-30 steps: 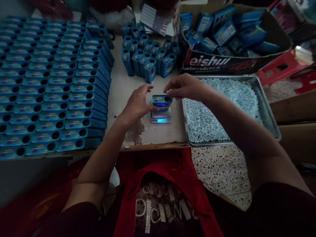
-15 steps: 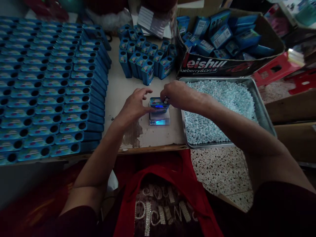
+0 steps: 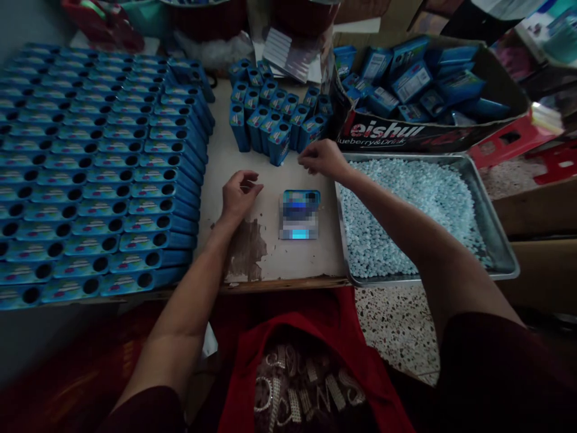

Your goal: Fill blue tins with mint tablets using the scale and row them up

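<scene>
Blue box (image 3: 301,199), pale blue-white pellets (image 3: 424,192), red cloth (image 3: 349,328), speckled floor (image 3: 396,322)

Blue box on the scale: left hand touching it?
No, a strip of tabletop shows between the left hand and the blue box.

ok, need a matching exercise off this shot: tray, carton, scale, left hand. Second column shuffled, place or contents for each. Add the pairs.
Column 1
1. Tray
2. Carton
3. Scale
4. Left hand

Column 2
A. Bears a single blue box
B. Between the rows and the scale
C. Holds loose pale pellets
D. Beyond the tray, heaped with blue packs

Pairs: 1-C, 2-D, 3-A, 4-B
</scene>
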Demonstrator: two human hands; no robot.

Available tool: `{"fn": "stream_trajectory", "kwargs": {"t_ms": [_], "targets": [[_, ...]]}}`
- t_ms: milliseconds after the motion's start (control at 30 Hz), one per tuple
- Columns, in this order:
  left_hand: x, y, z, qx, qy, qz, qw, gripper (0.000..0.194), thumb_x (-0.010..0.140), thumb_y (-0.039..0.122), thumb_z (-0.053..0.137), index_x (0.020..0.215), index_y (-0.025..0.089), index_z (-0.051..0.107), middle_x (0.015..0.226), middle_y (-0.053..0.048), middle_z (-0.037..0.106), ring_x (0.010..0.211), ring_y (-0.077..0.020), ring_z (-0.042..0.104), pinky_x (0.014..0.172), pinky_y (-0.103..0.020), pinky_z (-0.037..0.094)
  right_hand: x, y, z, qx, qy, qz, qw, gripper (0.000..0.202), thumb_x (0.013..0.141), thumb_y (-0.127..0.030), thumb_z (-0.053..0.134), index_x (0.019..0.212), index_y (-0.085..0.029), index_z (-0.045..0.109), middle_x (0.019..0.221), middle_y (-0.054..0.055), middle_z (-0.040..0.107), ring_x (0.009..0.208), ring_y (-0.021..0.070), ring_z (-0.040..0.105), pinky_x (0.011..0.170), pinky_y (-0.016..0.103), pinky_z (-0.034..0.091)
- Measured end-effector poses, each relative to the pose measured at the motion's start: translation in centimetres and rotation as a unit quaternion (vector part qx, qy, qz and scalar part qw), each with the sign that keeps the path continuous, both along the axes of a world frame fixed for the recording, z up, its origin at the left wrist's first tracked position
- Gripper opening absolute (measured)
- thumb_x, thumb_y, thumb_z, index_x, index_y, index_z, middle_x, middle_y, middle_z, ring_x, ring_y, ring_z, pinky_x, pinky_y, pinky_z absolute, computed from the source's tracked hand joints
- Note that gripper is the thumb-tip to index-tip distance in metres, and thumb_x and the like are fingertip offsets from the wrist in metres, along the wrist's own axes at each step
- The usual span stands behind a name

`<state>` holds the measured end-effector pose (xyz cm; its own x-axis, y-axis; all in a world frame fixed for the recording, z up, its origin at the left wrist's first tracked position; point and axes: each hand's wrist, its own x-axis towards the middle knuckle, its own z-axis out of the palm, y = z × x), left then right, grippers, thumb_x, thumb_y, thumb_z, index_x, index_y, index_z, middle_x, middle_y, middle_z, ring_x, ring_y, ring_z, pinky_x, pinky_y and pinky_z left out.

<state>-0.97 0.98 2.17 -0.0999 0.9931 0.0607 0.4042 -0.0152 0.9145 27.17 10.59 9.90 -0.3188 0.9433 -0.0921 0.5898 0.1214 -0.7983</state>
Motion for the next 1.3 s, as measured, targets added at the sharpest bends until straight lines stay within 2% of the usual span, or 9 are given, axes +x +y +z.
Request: {"fn": "stream_trajectory", "kwargs": {"t_ms": [167, 267, 367, 533, 700, 833, 1067, 1200, 1300], "targets": [[-0.3, 1.3, -3.3, 0.043, 0.049, 0.017, 0.998, 0.027, 0.093, 0.037, 0.078, 0.114, 0.022, 0.070, 0.106, -0.005, 0.079, 0.094, -0.0207, 0.075, 0.094, -0.034, 0.061, -3.8, 2.8, -5.2, 0.031, -0.117, -0.003, 0.993, 0.017, 0.090, -0.028, 0.092, 0.100, -0.017, 0.085, 0.090, 0.006, 0.082, 0.092, 0.0252, 0.076, 0.089, 0.035, 0.057], [-0.5, 1.7, -4.5, 0.073, 0.105, 0.020, 0.992, 0.025, 0.094, 0.034, 0.080, 0.113, 0.024, 0.067, 0.107, -0.005, 0.078, 0.090, -0.0214, 0.074, 0.090, -0.034, 0.062, -5.3, 3.3, -6.0, 0.057, -0.172, -0.007, 0.983, 0.025, 0.093, -0.034, 0.093, 0.108, -0.015, 0.087, 0.109, 0.013, 0.087, 0.111, 0.0341, 0.079, 0.097, 0.042, 0.060], [-0.7, 1.9, -5.4, 0.110, 0.138, 0.007, 0.984, 0.025, 0.098, 0.033, 0.081, 0.117, 0.025, 0.066, 0.112, -0.006, 0.077, 0.093, -0.0228, 0.074, 0.092, -0.036, 0.062, -5.8, 3.3, -6.1, 0.055, -0.169, -0.012, 0.984, 0.018, 0.096, -0.028, 0.088, 0.109, -0.016, 0.087, 0.110, 0.011, 0.087, 0.111, 0.0327, 0.080, 0.098, 0.041, 0.063], [-0.5, 1.8, -5.8, 0.136, 0.172, -0.010, 0.976, 0.023, 0.101, 0.023, 0.076, 0.122, 0.024, 0.066, 0.116, -0.009, 0.073, 0.102, -0.0266, 0.074, 0.101, -0.040, 0.061, -4.4, 1.9, -3.5, -0.037, -0.094, -0.034, 0.994, 0.005, 0.094, -0.015, 0.084, 0.097, -0.011, 0.083, 0.079, 0.004, 0.076, 0.080, 0.0172, 0.075, 0.080, 0.028, 0.062], [-0.2, 1.9, -5.7, 0.133, 0.214, -0.020, 0.968, 0.023, 0.101, 0.018, 0.067, 0.124, 0.023, 0.065, 0.120, -0.012, 0.071, 0.112, -0.0318, 0.072, 0.109, -0.047, 0.059, -0.7, -2.6, 3.3, -0.048, 0.034, 0.022, 0.998, 0.014, 0.085, -0.014, 0.092, 0.096, -0.017, 0.084, 0.073, 0.002, 0.073, 0.072, 0.0178, 0.069, 0.068, 0.028, 0.064], [0.4, 2.0, -5.7, 0.121, 0.245, -0.015, 0.962, 0.024, 0.101, 0.016, 0.063, 0.123, 0.025, 0.066, 0.124, -0.014, 0.071, 0.120, -0.0362, 0.069, 0.117, -0.052, 0.056, 1.0, -7.0, 7.2, -0.014, 0.006, 0.087, 0.996, 0.014, 0.086, -0.017, 0.094, 0.098, -0.017, 0.087, 0.077, 0.002, 0.077, 0.079, 0.0193, 0.074, 0.075, 0.029, 0.062], [1.0, 1.8, -5.3, 0.107, 0.260, -0.023, 0.959, 0.026, 0.100, 0.016, 0.062, 0.124, 0.023, 0.066, 0.133, -0.019, 0.070, 0.129, -0.0408, 0.066, 0.124, -0.057, 0.052, 1.4, -9.5, 7.5, 0.057, -0.123, 0.119, 0.984, 0.026, 0.084, -0.015, 0.087, 0.110, -0.016, 0.092, 0.087, 0.003, 0.083, 0.086, 0.0199, 0.076, 0.084, 0.031, 0.056], [0.8, 2.1, -5.6, 0.117, 0.254, -0.021, 0.960, 0.026, 0.100, 0.017, 0.058, 0.124, 0.023, 0.067, 0.132, -0.019, 0.071, 0.129, -0.0407, 0.066, 0.123, -0.058, 0.052, 5.1, -9.5, 7.3, 0.126, -0.229, 0.032, 0.965, 0.033, 0.097, -0.018, 0.075, 0.125, -0.017, 0.092, 0.101, 0.006, 0.087, 0.093, 0.0237, 0.078, 0.090, 0.035, 0.055], [0.7, 2.4, -5.8, 0.117, 0.251, -0.017, 0.961, 0.025, 0.101, 0.016, 0.056, 0.123, 0.022, 0.067, 0.131, -0.020, 0.071, 0.129, -0.0410, 0.067, 0.123, -0.058, 0.052, 8.9, -11.1, 5.5, 0.066, -0.370, 0.029, 0.926, 0.028, 0.101, -0.022, 0.076, 0.124, -0.018, 0.092, 0.107, 0.009, 0.088, 0.098, 0.0273, 0.079, 0.091, 0.037, 0.055]]}}
